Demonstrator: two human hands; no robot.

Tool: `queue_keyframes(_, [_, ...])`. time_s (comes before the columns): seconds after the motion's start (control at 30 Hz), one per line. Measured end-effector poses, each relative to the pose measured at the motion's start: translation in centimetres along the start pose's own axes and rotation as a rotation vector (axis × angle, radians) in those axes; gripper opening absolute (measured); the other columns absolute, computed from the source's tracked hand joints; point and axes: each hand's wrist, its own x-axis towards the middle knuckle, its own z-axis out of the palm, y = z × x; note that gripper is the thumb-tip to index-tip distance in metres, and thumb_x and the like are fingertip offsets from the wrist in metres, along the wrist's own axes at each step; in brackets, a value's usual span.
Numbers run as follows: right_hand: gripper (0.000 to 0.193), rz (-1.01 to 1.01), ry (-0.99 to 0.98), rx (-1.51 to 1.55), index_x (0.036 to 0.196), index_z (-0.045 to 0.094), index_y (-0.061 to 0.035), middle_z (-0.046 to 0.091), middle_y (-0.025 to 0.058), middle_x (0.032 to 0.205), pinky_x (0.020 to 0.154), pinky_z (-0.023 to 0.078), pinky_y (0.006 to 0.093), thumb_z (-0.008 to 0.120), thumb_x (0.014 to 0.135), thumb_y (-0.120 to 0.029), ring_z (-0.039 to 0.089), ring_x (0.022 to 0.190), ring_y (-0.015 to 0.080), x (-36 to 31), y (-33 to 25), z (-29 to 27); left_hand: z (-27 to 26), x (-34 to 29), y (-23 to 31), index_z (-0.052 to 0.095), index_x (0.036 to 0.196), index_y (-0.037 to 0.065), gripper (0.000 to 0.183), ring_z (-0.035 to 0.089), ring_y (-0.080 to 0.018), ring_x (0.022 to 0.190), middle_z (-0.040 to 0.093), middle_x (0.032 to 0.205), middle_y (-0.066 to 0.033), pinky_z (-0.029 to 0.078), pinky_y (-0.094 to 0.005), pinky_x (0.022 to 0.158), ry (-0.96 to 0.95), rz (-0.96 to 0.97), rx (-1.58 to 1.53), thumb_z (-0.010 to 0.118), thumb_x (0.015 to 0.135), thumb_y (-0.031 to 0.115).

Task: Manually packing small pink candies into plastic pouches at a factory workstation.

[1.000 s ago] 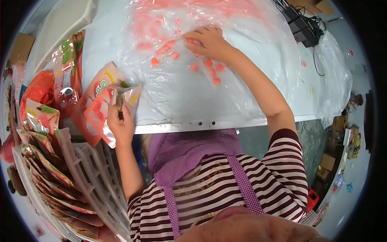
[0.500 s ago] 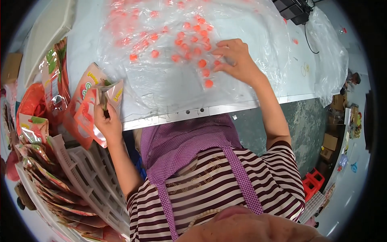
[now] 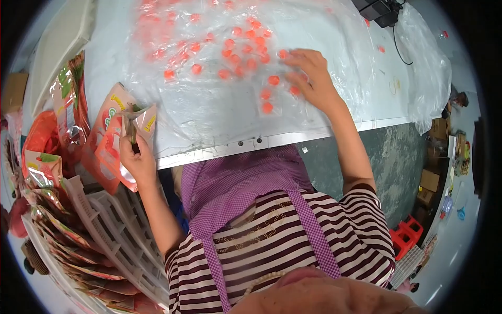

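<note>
My left hand [image 3: 137,159] is closed round a pink-and-red printed pouch [image 3: 148,124], whose mouth gapes at the top. Beside it, near the table's front edge, lie more flat pouches [image 3: 104,138] of the same kind. Over the table, my right hand [image 3: 315,81] has its fingers curved and apart, close to several round orange-red pieces in clear wrappers. One piece [image 3: 283,54] is at its fingertips and another [image 3: 295,90] sits by the thumb. A loose cluster of such pieces [image 3: 247,49] spreads to the left on clear plastic sheeting [image 3: 201,107].
A white crate [image 3: 99,220] at lower left stands by a row of filled-looking pouches [image 3: 73,251]. Upright pouches [image 3: 70,104] and a pale tray [image 3: 60,47] are at far left. A black device [image 3: 381,11] with a cable sits at the back right, near crumpled clear plastic [image 3: 426,68].
My right hand has shifted slightly, and a few wrapped pieces near its fingers have moved right, away from the cluster. My left hand keeps its hold on the pouch.
</note>
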Motion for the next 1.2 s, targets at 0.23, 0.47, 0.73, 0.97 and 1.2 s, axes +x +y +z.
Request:
queue_keyframes(0.23, [0.028, -0.072, -0.084, -0.032, 0.103, 0.060, -0.0113, 0.053, 0.0090, 0.115, 0.095, 0.030, 0.0373, 0.067, 0.076, -0.018, 0.045, 0.110, 0.0269, 0.5, -1.6, 1.3, 0.3, -0.2, -0.4, 0.050, 0.081, 0.001, 0.010, 0.041, -0.0060, 0.064, 0.046, 0.072, 0.0003, 0.036, -0.0214, 0.056, 0.001, -0.015, 0.002, 0.054, 0.088, 0.006])
queue_keyframes(0.47, [0.020, -0.013, -0.136, -0.060, 0.095, 0.061, -0.0103, 0.055, 0.0089, 0.111, 0.096, 0.028, 0.0371, 0.066, 0.077, -0.018, 0.047, 0.107, 0.0264, -0.5, -1.5, 0.3, 0.2, -0.1, -0.4, 0.048, 0.078, -0.003, 0.013, 0.040, -0.0121, 0.063, 0.044, 0.070, -0.0066, 0.036, -0.0251, 0.055, 0.026, -0.070, -0.047, 0.056, 0.085, 0.004])
queue_keyframes(0.73, [0.034, -0.128, -0.103, -0.165, 0.102, 0.058, -0.0146, 0.050, 0.0079, 0.119, 0.100, 0.024, 0.0463, 0.070, 0.071, -0.022, 0.044, 0.111, 0.0260, -1.6, -4.7, 0.5, 0.3, 0.0, 0.3, 0.046, 0.075, -0.002, 0.015, 0.039, -0.0124, 0.062, 0.043, 0.069, -0.0060, 0.036, -0.0250, 0.055, 0.032, -0.068, -0.063, 0.056, 0.084, 0.004])
queue_keyframes(0.97, [0.030, -0.079, -0.155, -0.145, 0.099, 0.060, -0.0119, 0.053, 0.0072, 0.109, 0.094, 0.029, 0.0413, 0.069, 0.072, -0.021, 0.046, 0.105, 0.0265, -1.7, -3.0, -0.3, 0.2, 0.0, 0.1, 0.046, 0.075, -0.002, 0.014, 0.040, -0.0130, 0.061, 0.043, 0.068, -0.0062, 0.036, -0.0255, 0.055, 0.027, -0.041, -0.036, 0.056, 0.084, 0.004])
queue_keyframes(1.2, [0.031, -0.103, -0.047, -0.107, 0.104, 0.060, -0.0096, 0.055, 0.0079, 0.108, 0.091, 0.030, 0.0365, 0.066, 0.077, -0.022, 0.047, 0.103, 0.0246, 2.4, -2.9, 0.2, 0.2, 0.1, 0.1, 0.048, 0.076, -0.002, 0.013, 0.041, -0.0154, 0.061, 0.045, 0.069, -0.0086, 0.038, -0.0268, 0.056, 0.021, -0.054, -0.028, 0.056, 0.084, 0.005])
